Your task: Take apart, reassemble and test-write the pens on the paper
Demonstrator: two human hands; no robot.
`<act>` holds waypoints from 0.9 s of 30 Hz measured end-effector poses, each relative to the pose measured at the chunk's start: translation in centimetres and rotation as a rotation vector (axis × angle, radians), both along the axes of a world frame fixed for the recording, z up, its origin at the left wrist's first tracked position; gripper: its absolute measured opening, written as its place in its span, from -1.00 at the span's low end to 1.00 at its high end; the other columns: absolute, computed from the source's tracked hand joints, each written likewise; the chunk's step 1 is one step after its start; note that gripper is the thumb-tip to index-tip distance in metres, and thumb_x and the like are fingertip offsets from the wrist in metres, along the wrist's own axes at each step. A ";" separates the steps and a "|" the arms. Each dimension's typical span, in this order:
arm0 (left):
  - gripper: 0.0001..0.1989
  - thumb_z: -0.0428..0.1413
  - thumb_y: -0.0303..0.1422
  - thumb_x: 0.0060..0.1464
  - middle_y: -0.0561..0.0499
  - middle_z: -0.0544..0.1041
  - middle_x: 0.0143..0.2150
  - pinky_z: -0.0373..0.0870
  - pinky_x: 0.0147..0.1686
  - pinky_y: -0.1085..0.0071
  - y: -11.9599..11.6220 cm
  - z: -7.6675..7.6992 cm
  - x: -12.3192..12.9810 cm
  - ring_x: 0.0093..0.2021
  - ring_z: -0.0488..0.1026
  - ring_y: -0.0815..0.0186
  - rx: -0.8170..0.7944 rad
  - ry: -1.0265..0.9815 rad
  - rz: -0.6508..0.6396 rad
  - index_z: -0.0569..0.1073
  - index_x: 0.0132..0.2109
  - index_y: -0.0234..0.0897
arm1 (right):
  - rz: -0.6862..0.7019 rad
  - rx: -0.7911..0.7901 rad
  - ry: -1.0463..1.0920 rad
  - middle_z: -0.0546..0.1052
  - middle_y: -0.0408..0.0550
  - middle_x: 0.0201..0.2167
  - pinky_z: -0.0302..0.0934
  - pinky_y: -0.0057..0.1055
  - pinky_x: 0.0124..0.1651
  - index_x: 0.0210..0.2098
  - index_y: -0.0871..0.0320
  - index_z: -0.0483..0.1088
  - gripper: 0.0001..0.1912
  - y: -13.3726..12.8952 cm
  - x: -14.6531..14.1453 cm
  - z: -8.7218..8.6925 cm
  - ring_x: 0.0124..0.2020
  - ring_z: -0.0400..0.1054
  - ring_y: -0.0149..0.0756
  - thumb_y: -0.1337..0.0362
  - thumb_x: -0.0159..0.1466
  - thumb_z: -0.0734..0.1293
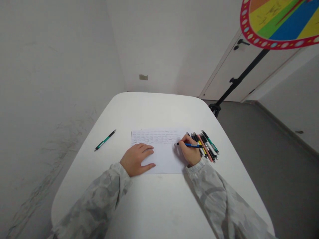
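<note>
A white sheet of paper (161, 159) lies on the white table (154, 111), with several lines of handwriting across its upper part. My left hand (137, 159) rests flat on the sheet's left side, its fingers apart and nothing held. On the right side of the sheet, my right hand (189, 151) grips a blue pen (193, 145) between thumb and fingers. The pen's tip points left, at the paper near the last written line. Beside and partly behind my right hand lies a group of several pens (208, 146) in different colours.
A green pen (105, 140) lies alone on the table's left side. Behind the table is a wall with a socket plate (143, 77). At the right, a colourful wheel (281, 23) stands on a black pole (241, 76) before a door (231, 73).
</note>
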State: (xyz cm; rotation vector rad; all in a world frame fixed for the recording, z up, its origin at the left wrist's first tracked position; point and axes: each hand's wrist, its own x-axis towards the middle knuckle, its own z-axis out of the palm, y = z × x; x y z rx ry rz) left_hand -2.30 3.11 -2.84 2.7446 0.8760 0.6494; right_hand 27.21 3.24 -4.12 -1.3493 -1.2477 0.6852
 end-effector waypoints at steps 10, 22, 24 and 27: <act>-0.60 0.25 -0.08 0.29 -0.21 0.60 0.17 0.50 0.11 -0.01 0.0 0.0 0.0 0.12 0.53 0.01 -0.016 -0.014 0.001 0.54 0.14 -0.21 | 0.049 -0.036 -0.047 0.24 -0.24 -0.64 -0.01 -0.37 -0.46 -0.57 0.05 0.21 -0.70 0.1 0.1 -0.3 -0.54 0.09 -0.35 0.31 0.20 0.39; -0.60 0.23 -0.08 0.30 -0.22 0.60 0.17 0.50 0.11 -0.02 0.0 0.1 0.1 0.12 0.53 -0.01 -0.007 -0.002 -0.001 0.53 0.12 -0.23 | -0.017 0.004 -0.046 0.23 -0.24 -0.65 -0.03 -0.36 -0.47 -0.56 0.06 0.23 -0.71 0.0 0.0 -0.2 -0.55 0.08 -0.36 0.32 0.21 0.39; -0.61 0.23 -0.08 0.30 -0.22 0.60 0.17 0.50 0.11 -0.02 0.0 0.2 0.1 0.11 0.53 0.00 -0.009 -0.004 -0.002 0.53 0.12 -0.23 | -0.022 0.001 -0.059 0.23 -0.24 -0.65 -0.03 -0.36 -0.47 -0.56 0.05 0.23 -0.72 -0.1 0.0 -0.2 -0.55 0.09 -0.36 0.33 0.20 0.38; -0.60 0.23 -0.08 0.30 -0.22 0.59 0.18 0.50 0.12 -0.02 0.0 0.1 0.1 0.12 0.53 0.00 -0.011 0.001 -0.002 0.52 0.12 -0.23 | -0.005 0.001 -0.071 0.22 -0.24 -0.66 -0.04 -0.36 -0.47 -0.57 0.05 0.22 -0.72 -0.1 0.1 -0.2 -0.55 0.07 -0.36 0.35 0.18 0.36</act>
